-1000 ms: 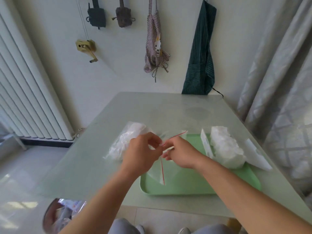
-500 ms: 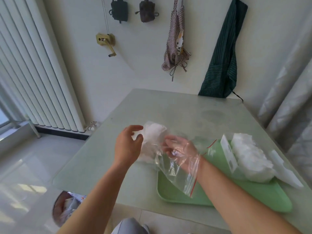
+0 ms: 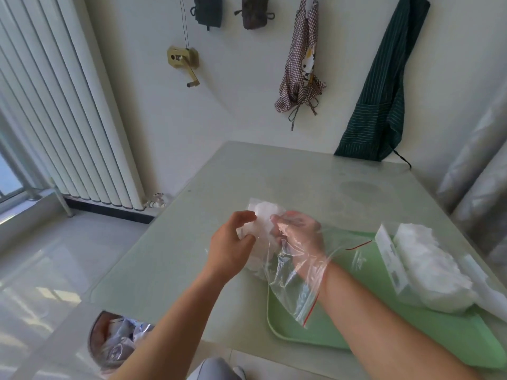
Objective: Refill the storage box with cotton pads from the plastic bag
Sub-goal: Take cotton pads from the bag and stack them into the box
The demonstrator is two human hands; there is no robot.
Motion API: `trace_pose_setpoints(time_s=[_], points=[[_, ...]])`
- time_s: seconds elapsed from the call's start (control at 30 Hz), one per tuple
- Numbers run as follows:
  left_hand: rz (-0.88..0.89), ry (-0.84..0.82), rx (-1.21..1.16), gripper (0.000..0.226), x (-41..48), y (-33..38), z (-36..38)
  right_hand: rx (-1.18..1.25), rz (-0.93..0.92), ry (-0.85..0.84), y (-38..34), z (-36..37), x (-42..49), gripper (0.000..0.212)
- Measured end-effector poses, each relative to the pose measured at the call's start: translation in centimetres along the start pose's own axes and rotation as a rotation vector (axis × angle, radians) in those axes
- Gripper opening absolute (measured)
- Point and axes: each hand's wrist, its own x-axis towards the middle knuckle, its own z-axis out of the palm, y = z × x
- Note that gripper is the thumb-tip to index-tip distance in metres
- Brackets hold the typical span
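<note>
Here, left hand [image 3: 233, 248] pinching plastic bag [image 3: 296, 294], right hand [image 3: 300, 239] wrist-deep inside, curled on cotton pads [image 3: 262, 216]

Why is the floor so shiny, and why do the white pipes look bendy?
Head view: daylight from the left glares off the glossy floor. Head view: the wide-angle lens bows the radiator tubes, which are likely straight. Head view: the right hand looks hazy because it is inside the clear, crinkly bag.
</note>
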Motion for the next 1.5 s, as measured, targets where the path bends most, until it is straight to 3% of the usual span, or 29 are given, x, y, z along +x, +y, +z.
trace_pose_setpoints(time_s=[0.5, 0.63, 0.73, 0.87, 0.97, 1.17, 1.2, 1.27, 1.4, 1.5], points=[[-0.025, -0.029, -0.165, 0.044, 0.3, 0.5, -0.4, 0.318, 0.133, -0.111, -1.3, 0.7, -1.4, 0.035], [-0.038, -0.035, -0.207, 0.044, 0.8, 0.5, -0.7, 0.269, 0.088, -0.072, -1.2, 0.6, -1.4, 0.009], [-0.035, -0.056, -0.193, 0.041, 0.8, 0.6, -0.8, 0.172, 0.04, -0.043, -1.0, 0.3, -1.5, 0.014], [-0.012, -0.057, -0.108, 0.042, 0.5, 0.8, -0.7, 0.089, 0.083, 0.004, -1.7, 0.3, -1.6, 0.015], [0.049, -0.065, 0.088, 0.048, 0.2, 1.2, -0.7, 0.014, 0.152, 0.061, -1.7, 0.0, -0.9, 0.014], [0.019, -0.176, 0.298, 0.046, 0.1, 1.3, -0.2, 0.156, 0.188, -0.043, -1.4, -1.9, -2.2, 0.016], [0.015, -0.184, 0.306, 0.045, 0.1, 1.3, -0.2, 0.191, 0.191, -0.048, -1.3, -2.2, -2.6, 0.018], [0.009, -0.192, 0.33, 0.045, 0.2, 1.2, -0.2, 0.234, 0.223, -0.022, -0.9, -2.6, -2.7, 0.049], [-0.011, -0.199, 0.382, 0.045, 0.4, 1.3, 0.1, 0.242, 0.276, 0.055, -0.8, -3.5, -2.9, 0.024], [-0.023, -0.201, 0.445, 0.046, 0.2, 1.7, 0.4, 0.322, 0.319, -0.061, -1.2, -3.8, -3.8, 0.034]])
